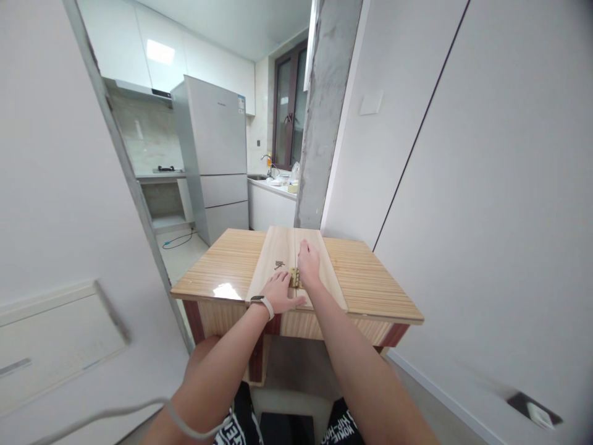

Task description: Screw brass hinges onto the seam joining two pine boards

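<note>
Two pale wooden boards lie side by side on the table, the left board (273, 247) meeting the right board (331, 278) along a thin seam. A brass hinge (294, 278) lies across that seam, partly covered by my hands. My left hand (278, 293) rests flat with fingers stretched, its fingertips at the hinge's left side and its thumb reaching over the seam. Just above the hinge, my right hand (309, 262) is closed over the right board; what it grips, if anything, is hidden. Beyond my left fingertips sits a small heap of dark screws (278, 265).
The wooden table (375, 284) with glossy top stands before my knees. A grey cable (115, 409) crosses at lower left. Behind are a refrigerator (220, 136), a sink counter (273, 194) and a bare concrete wall edge (324, 111). White walls flank both sides.
</note>
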`<state>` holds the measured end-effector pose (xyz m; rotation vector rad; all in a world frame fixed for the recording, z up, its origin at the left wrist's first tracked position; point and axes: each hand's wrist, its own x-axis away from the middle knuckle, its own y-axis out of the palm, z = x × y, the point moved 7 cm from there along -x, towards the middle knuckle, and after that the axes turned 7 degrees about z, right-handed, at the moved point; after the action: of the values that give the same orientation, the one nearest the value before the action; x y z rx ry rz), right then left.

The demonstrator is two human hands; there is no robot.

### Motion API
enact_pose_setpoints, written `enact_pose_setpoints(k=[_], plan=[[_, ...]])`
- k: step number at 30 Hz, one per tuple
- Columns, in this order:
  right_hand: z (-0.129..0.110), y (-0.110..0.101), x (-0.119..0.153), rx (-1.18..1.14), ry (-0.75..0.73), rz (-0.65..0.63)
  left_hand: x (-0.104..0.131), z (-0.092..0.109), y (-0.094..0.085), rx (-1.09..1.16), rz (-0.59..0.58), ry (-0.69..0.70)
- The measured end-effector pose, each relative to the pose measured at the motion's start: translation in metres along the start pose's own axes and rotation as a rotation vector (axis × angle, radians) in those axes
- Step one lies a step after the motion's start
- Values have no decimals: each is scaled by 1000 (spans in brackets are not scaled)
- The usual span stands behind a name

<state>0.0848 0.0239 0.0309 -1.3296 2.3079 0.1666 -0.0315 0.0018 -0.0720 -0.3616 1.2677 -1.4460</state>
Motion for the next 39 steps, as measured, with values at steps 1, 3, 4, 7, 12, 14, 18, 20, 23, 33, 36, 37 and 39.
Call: enact_pose_setpoints(k=[1,3,4,7,12,14,18,20,23,33,36,37,39], plan=[[1,2,-1,1,-2,1,1,-1,2,-6,-5,-11],[3,8,-4,-6,-6,-30,1,-3,4,-13,-19,-26],[5,12,-5,-11,-2,-68,1,-4,5,-17,-23,-31],[11,19,-12,2,34,-225,-2,-6,5,-29,-24,-38],[-7,4,-25,382,-168,-379,-5,-4,3,-54,-19,-43],[-19,-2,-29,687,-308,-389,-4,-3,3,-70,-3,-39],[-30,0,-35,1013,-379,-442,-3,-3,3,-92,8,-32],[-30,5,-37,1071,-348,-495,-3,-3,4,-99,-1,-28],[-28,13,-41,1101,-305,-552,-3,-2,4,-111,-17,-28],[-33,24,-36,896,-510,-788,0,0,0,-80,17,-13],[-32,21,-40,939,-477,-763,0,-1,0,-83,22,-12],[-31,19,-42,979,-450,-724,0,-2,0,-83,20,-13],[-28,15,-45,1077,-405,-639,0,-2,1,-82,11,-17]])
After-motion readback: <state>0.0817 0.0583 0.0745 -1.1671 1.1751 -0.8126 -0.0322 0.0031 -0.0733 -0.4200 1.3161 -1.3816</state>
